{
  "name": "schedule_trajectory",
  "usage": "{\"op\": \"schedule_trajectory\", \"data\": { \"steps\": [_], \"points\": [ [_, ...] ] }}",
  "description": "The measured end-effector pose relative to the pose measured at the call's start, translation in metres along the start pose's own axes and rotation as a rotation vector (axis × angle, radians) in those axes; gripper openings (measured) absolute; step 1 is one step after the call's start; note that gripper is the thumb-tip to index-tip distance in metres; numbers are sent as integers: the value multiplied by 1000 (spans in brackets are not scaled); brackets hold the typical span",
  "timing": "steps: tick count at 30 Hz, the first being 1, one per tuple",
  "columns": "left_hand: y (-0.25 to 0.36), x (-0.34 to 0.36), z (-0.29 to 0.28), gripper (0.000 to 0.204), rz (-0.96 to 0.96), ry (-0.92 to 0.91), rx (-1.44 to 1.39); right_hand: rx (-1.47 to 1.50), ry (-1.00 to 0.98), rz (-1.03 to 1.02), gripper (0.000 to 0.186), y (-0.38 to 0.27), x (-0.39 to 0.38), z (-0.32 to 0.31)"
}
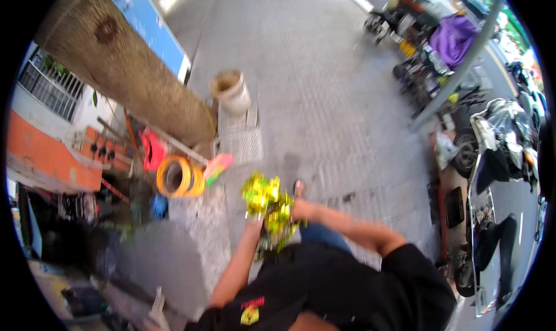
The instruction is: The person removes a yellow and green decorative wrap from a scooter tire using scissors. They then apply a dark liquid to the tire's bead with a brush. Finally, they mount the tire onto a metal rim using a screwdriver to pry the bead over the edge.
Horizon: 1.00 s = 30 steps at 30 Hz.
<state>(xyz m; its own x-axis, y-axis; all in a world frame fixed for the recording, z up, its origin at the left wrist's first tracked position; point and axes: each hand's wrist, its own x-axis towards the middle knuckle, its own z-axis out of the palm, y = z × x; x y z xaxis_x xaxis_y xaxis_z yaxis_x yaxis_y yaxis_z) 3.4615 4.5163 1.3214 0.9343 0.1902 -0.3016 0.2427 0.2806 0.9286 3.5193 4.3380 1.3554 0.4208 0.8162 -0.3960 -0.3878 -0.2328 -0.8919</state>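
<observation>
- Two bare hands low in front of the torso, both at one crinkled, shiny gold-and-green foil bundle (262, 192).
- Right hand (300, 209): blurred, closed on the bundle's right side.
- Left hand (253, 219): against the bundle's lower left, fingers hidden by foil; cannot tell whether gripping.
- Close in: black short-sleeved shirt (347, 279) below, blue trouser leg (324, 235) under right forearm.
- Ahead to left, near: yellow open-topped round bucket (198, 180); just beside, pink-and-green broom head (218, 167).
- Farther ahead: grey perforated ground plate (240, 146), then dirty whitish open bucket (236, 98) near base of thick brown tree trunk (133, 76).
- Beyond trunk: flat blue panel (153, 29).
- Far right, across grey pavement (313, 87): parked motorbikes, purple cloth (454, 38) draped on one, slanting grey metal pole (463, 70) in front.
</observation>
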Motion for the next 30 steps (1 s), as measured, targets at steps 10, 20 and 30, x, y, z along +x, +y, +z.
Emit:
{"op": "schedule_trajectory", "data": {
  "steps": [10,20,30],
  "points": [
    [161,394,-91,26,-44,417,294,259,529,-183,49,-132,283,-235],
    [304,960,-292,35,575,726,201,396,1204,389,14,-30,361,-451],
    [114,1390,-450,83,-527,689,1091,471,744,1042,23,-125,544,-415]
  ]
}}
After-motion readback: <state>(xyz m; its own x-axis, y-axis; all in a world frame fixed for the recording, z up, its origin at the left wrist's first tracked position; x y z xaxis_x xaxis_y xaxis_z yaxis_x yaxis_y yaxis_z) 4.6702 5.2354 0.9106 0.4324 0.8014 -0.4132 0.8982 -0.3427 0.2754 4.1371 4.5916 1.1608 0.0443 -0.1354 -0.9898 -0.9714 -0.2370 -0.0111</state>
